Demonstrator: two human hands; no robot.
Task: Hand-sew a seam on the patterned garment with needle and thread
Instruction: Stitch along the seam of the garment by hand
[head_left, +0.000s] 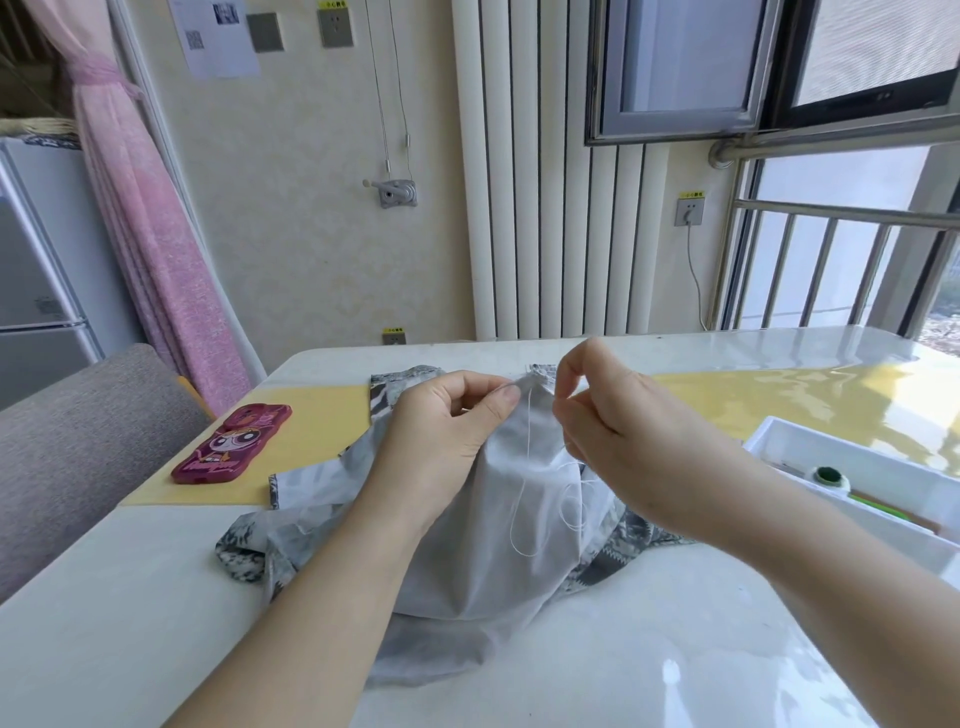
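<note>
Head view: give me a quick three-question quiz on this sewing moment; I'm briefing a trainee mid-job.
1. True or false: the left hand pinches the raised edge of the grey-and-white patterned fabric garment.
2. The loose white thread hangs: A) off the table edge; B) down over the garment's pale inner side; C) around the left wrist.
3. What colour is the mat under the magenta cartoon-printed phone case?
Key: 1 true; 2 B; 3 yellow.
</note>
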